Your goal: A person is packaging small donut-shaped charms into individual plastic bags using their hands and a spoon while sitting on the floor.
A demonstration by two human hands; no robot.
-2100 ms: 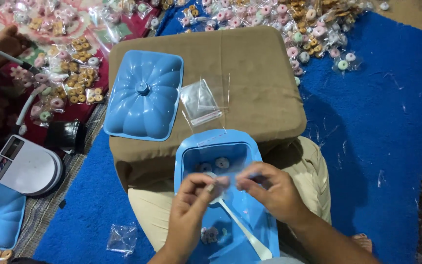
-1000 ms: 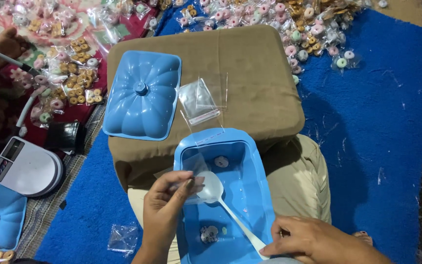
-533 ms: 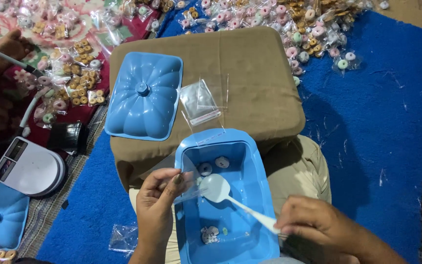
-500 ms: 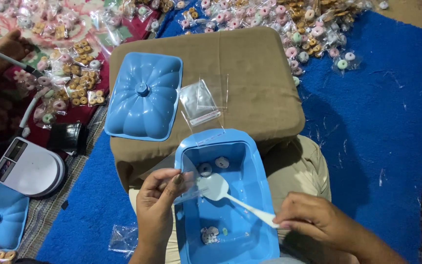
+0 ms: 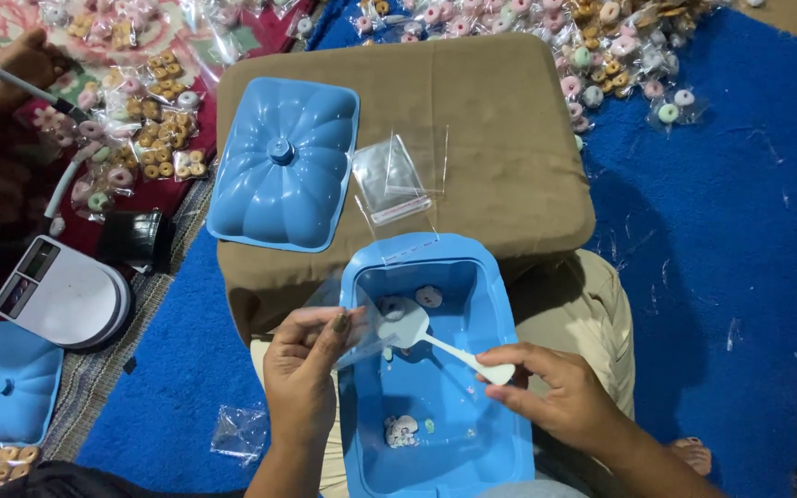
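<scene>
head view: right hand (image 5: pixel 560 401) tips white plastic spoon (image 5: pixel 435 339) into crinkly clear bag (image 5: pixel 348 323).

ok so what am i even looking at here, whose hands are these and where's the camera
The camera sits on a person's head and looks down, so the two bare hands are that person's own. There is no machine. The left hand pinches a small clear plastic bag open with its fingers. The right hand holds a white plastic spoon, its bowl at the bag's mouth. Below them a blue tub rests on the lap, with a few small round sweets inside. Its blue lid and spare clear bags lie on a brown cushion. Packed bags of ring sweets lie on the floor, with a white kitchen scale at the left.
</scene>
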